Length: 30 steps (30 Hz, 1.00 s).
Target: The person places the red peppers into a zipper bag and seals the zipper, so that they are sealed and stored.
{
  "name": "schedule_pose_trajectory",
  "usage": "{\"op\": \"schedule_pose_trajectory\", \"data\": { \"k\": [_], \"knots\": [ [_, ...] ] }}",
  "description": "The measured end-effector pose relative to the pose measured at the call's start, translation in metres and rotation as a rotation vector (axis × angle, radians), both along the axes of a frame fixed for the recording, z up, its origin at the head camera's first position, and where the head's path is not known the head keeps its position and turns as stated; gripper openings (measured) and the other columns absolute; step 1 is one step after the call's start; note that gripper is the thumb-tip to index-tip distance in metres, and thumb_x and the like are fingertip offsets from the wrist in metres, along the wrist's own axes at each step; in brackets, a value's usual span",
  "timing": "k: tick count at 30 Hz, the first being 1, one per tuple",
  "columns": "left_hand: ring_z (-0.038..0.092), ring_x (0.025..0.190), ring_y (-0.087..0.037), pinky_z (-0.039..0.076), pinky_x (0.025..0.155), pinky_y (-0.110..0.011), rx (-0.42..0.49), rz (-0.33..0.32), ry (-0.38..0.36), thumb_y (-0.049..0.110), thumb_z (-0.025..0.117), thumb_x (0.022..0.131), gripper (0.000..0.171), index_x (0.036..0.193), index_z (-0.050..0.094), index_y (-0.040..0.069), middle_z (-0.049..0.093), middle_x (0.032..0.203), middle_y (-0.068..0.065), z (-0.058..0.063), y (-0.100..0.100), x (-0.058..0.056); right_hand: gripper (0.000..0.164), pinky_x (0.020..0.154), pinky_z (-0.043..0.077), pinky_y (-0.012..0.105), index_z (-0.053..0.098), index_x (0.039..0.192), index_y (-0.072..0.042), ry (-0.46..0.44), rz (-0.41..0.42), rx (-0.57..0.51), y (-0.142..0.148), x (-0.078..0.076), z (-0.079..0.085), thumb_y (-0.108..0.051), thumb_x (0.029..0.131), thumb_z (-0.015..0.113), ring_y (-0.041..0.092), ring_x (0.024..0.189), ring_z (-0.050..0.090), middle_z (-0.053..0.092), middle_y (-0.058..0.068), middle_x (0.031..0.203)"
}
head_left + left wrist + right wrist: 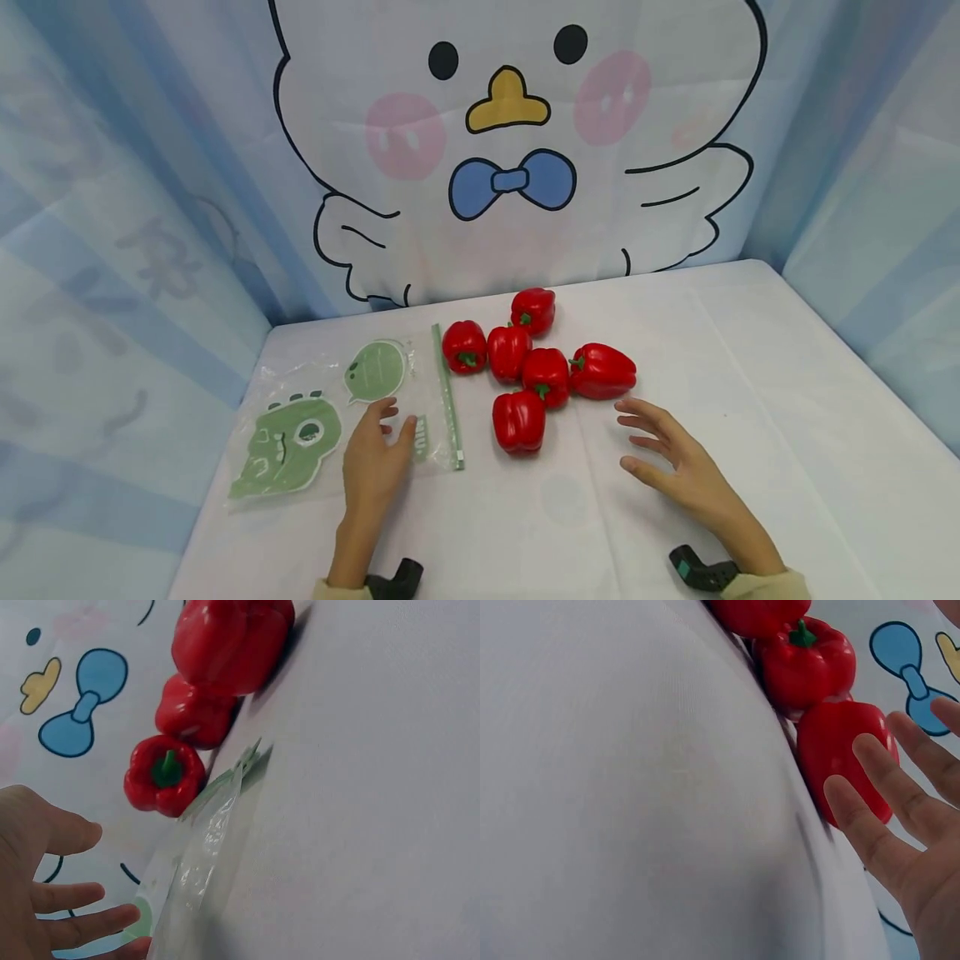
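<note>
My left hand [377,461] is over the right part of a clear zip bag [429,358] printed with green cartoon figures, its fingers relaxed and holding nothing. The bag lies flat, its green zip strip [448,400] toward the peppers. Several red bell peppers [519,421] are grouped at the middle of the table, some with green stems showing. To their right, my right hand [675,462] is held with fingers spread and nothing in it. Nearest to it is the rightmost bell pepper [602,371], which its fingers partly overlap in the right wrist view.
A white cloth covers the table [750,367]. Behind it hangs a curtain [510,242] with a cartoon bird, and blue-white curtains [112,250] stand along both sides. Each wrist wears a black device [701,571].
</note>
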<state>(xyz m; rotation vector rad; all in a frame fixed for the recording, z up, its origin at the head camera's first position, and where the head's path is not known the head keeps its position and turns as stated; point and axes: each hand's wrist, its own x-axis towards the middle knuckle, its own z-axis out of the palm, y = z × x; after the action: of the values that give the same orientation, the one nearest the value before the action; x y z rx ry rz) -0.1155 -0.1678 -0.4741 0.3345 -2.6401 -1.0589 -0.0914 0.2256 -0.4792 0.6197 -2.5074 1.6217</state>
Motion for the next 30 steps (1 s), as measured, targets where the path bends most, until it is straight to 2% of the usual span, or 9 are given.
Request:
{"op": "schedule_pose_trajectory", "data": {
  "k": [7,10,15,19,22,30],
  "knots": [
    [0.067,0.106,-0.033,0.053,0.086,-0.051,0.02,0.064,-0.014,0.034,0.075,0.094,0.049,0.134,0.064,0.008,0.073,0.126,-0.012,-0.004,0.022,-0.004,0.068,0.104,0.052,0.019,0.041,0.155,-0.007,-0.047,0.015,-0.013,-0.017,-0.006,-0.002,-0.004,0.095,0.073,0.003,0.132,0.057,0.051,0.016,0.152],
    [0.065,0.106,-0.034,0.053,0.085,-0.051,-0.002,0.075,-0.023,0.034,0.076,0.092,0.05,0.133,0.064,0.008,0.073,0.124,-0.012,-0.006,0.03,-0.005,0.068,0.104,0.053,0.021,0.042,0.155,-0.008,-0.066,0.025,-0.024,-0.023,-0.009,-0.004,-0.005,0.095,0.073,0.003,0.132,0.057,0.05,0.021,0.151],
    [0.061,0.11,-0.039,0.051,0.087,-0.054,-0.092,0.067,-0.052,0.034,0.078,0.09,0.054,0.132,0.063,0.005,0.07,0.123,-0.016,-0.009,0.04,-0.005,0.068,0.105,0.054,0.024,0.042,0.155,-0.014,-0.093,0.051,-0.052,-0.035,-0.013,-0.008,-0.006,0.095,0.073,0.008,0.133,0.058,0.05,0.019,0.153],
    [0.055,0.117,-0.044,0.049,0.091,-0.059,-0.179,0.024,-0.09,0.039,0.076,0.09,0.061,0.136,0.061,0.001,0.062,0.13,-0.023,-0.009,0.046,-0.007,0.067,0.105,0.054,0.026,0.042,0.155,-0.014,-0.129,0.063,-0.062,-0.044,-0.016,-0.008,-0.008,0.096,0.073,0.024,0.135,0.057,0.049,0.016,0.155],
    [0.052,0.12,-0.045,0.047,0.092,-0.061,-0.224,0.016,-0.111,0.043,0.075,0.091,0.064,0.137,0.06,0.001,0.057,0.133,-0.026,-0.009,0.051,-0.008,0.067,0.106,0.054,0.027,0.041,0.155,-0.011,-0.164,0.065,-0.056,-0.05,-0.017,-0.008,-0.012,0.097,0.073,0.033,0.135,0.056,0.049,0.012,0.156],
    [0.049,0.119,-0.044,0.046,0.09,-0.059,-0.314,0.036,-0.104,0.043,0.079,0.088,0.063,0.13,0.063,-0.002,0.054,0.129,-0.026,-0.013,0.064,-0.006,0.067,0.108,0.053,0.032,0.043,0.155,-0.017,-0.234,0.055,-0.008,-0.067,-0.023,-0.01,-0.02,0.096,0.074,0.036,0.138,0.054,0.049,0.009,0.157]
  ]
}}
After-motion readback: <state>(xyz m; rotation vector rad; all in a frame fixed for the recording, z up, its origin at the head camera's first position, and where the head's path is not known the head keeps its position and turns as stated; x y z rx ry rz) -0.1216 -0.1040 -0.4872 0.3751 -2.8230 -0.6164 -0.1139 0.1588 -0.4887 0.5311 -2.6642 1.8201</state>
